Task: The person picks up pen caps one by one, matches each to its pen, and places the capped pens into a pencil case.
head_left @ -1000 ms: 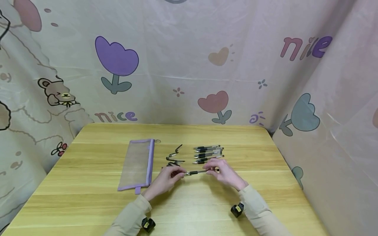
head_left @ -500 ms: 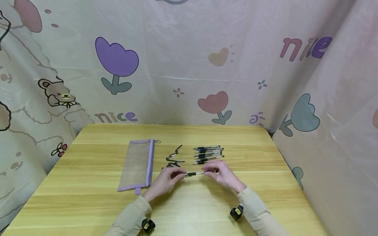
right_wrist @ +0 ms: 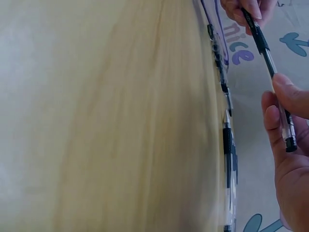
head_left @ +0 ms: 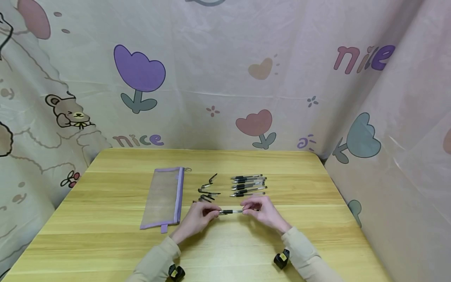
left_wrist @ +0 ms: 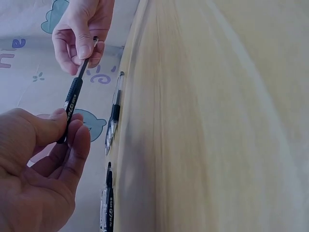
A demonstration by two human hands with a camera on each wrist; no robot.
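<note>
A gel pen (head_left: 230,211) with a black grip and clear barrel lies crosswise between both hands, above the table. My left hand (head_left: 195,219) pinches the black cap (left_wrist: 71,102) at its tip end between thumb and fingers; the cap's clip bears white lettering. Around the rear barrel, thumb and fingers of my right hand (head_left: 266,213) pinch, with the dark end plug sticking out past them in the right wrist view. Beyond the right hand lies a row of uncapped gel pens (head_left: 248,187), tips to the left. Several loose pen caps (head_left: 208,194) are scattered past the left hand.
A mesh zip pouch (head_left: 163,199) with purple edging lies flat at the left of the wooden table (head_left: 232,250). Behind the table hangs a printed curtain (head_left: 197,58), which also encloses both sides.
Both hands have come slightly nearer the person with the pen. My right fingers are a little closer to the left ones, so less of the pen shows between them.
</note>
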